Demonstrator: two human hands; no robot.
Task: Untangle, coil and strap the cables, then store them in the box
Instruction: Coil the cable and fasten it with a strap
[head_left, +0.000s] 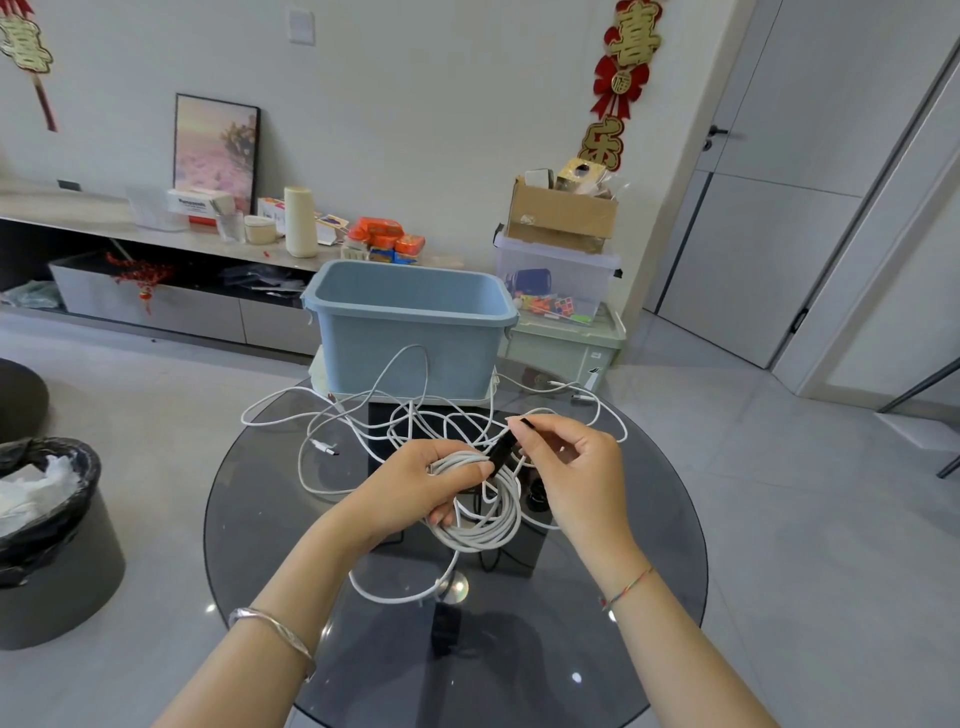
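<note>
Worktop (260, 519): round, dark tinted glass; carries the box at its far edge and the loose cables across its middle; both hands are held above its centre
Box (410, 358): pale blue plastic, open-topped, upright; stands on a pale lid (319, 382) at the far edge of the worktop; one cable loop rises in front of its near wall
Waste bin (52, 545): dark, round, fitted with a black liner; on the floor to the left, apart from the worktop
Loose cables (322, 410): white, tangled in overlapping loops; spread on the glass between the box and the hands
Coiled cable (493, 525): pale grey, several turns gathered together; held above the worktop on the near side of the tangle, outside the box; one tail drops to the glass and curves below the coil
Left hand (431, 483): grip curled round the upper left part of the coiled cable; thumb lies across the turns beside the lower end of the strap; silver bangle (270, 629) on the wrist
Right hand (576, 467): grip pinching the upper end of the strap between thumb and forefinger; remaining fingers loosely curled; coloured thread (626, 587) on the wrist
Strap (501, 449): black, narrow; slants from the right fingertips down to the top of the coiled cable; whether it passes round the turns cannot be told
Connector (324, 447): white plug at the end of one loose cable; lies on the glass at the left of the tangle
</note>
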